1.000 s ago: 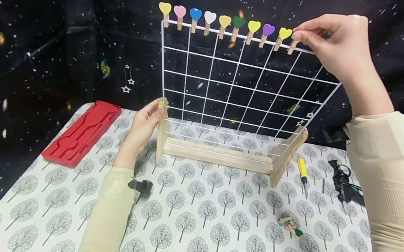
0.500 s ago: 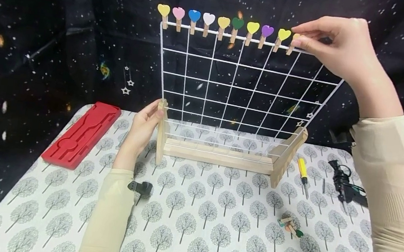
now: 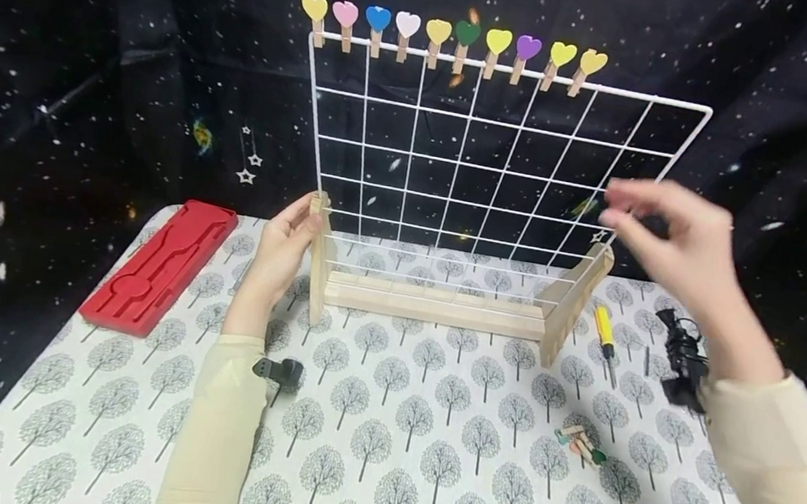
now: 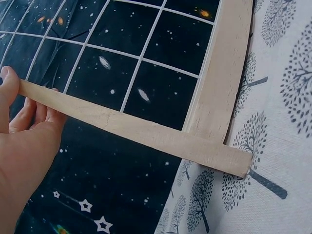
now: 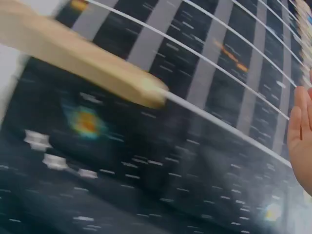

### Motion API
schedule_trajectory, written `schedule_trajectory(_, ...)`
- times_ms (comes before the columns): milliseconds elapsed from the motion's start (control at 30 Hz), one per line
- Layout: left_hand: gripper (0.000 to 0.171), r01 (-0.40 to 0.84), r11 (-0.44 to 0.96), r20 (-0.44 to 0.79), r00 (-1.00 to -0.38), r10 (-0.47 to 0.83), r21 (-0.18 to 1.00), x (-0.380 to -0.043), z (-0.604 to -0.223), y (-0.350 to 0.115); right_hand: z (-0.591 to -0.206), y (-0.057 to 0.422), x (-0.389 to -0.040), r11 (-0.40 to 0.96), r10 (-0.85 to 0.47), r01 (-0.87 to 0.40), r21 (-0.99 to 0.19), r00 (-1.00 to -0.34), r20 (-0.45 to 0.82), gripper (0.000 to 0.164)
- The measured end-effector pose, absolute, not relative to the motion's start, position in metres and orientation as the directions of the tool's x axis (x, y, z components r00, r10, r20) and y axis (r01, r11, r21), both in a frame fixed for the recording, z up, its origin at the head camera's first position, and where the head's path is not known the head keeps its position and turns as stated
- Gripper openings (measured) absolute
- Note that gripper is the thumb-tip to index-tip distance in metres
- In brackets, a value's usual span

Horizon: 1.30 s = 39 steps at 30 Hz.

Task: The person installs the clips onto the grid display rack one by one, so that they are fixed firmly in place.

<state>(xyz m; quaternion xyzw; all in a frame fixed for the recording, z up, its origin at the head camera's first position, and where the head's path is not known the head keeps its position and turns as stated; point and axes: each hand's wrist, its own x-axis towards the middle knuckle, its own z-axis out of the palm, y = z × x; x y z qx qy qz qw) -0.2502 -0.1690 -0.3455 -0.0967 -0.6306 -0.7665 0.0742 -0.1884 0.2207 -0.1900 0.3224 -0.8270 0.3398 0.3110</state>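
Note:
A white wire grid [image 3: 682,105] stands upright in a pale wooden stand [image 3: 434,307]. Along its top bar sits a row of several heart-topped clothespins in various colours, ending on the right with a yellow-orange clothespin [image 3: 593,63]. My left hand [image 3: 278,252] grips the upper end of the stand's left side post [image 4: 146,131], thumb on one face and fingers on the other. Beside the grid's right edge, my right hand [image 3: 687,245] is in the air, fingers loosely bent, holding nothing visible. It shows partly at the edge of the blurred right wrist view.
Several loose clothespins [image 3: 581,444] lie in a small pile at the right front of the tree-patterned cloth [image 3: 408,463]. A yellow screwdriver [image 3: 603,334] and a black device [image 3: 681,358] lie on the right. At the left is a red moulded tray [image 3: 159,268]. A dark starry curtain [image 3: 131,67] hangs behind.
My right hand has let go of the rightmost clothespin, which stays on the top bar, and has moved down and slightly right. My left hand keeps its hold on the post.

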Motion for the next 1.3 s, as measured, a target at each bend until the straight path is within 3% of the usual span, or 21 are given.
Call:
schedule_trajectory(133,0.053,0.246,-0.206,0.250,-0.968,-0.008,0.947,-0.255,-0.351,-0.172,-0.257,0.243,-0.180,0.609,-0.354,-0.616,-0.500,-0.775,0.523,0.027)
schedule_trajectory(267,0.054,0.251,-0.212,0.255,-0.967,-0.006,0.945,-0.260,-0.355,-0.172,-0.323,0.276,-0.171,0.709,-0.418,-0.531,-0.465,-0.847,0.329,0.029)
schedule_trajectory(467,0.056,0.268,-0.213,0.270,-0.963,-0.019,0.940,-0.263,-0.355,-0.174,-0.388,0.311,-0.147,0.701,-0.554,-0.608,-0.373,-0.793,0.252,0.026)
schedule_trajectory(600,0.056,0.260,-0.215,0.262,-0.965,-0.019,0.941,-0.265,-0.356,-0.174,-0.407,0.321,-0.132,0.741,-0.547,-0.575,-0.346,-0.816,0.185,0.025)
schedule_trajectory(967,0.053,0.252,-0.215,0.257,-0.967,-0.005,0.944,-0.260,-0.356,-0.170,-0.407,0.308,-0.109,0.709,-0.639,-0.702,-0.075,-0.683,0.355,0.027)
schedule_trajectory(1300,0.055,0.258,-0.185,0.263,-0.965,0.005,0.948,-0.248,-0.345,-0.167,-0.409,0.299,-0.108,0.651,-0.710,-0.758,0.041,-0.590,0.384,0.023)
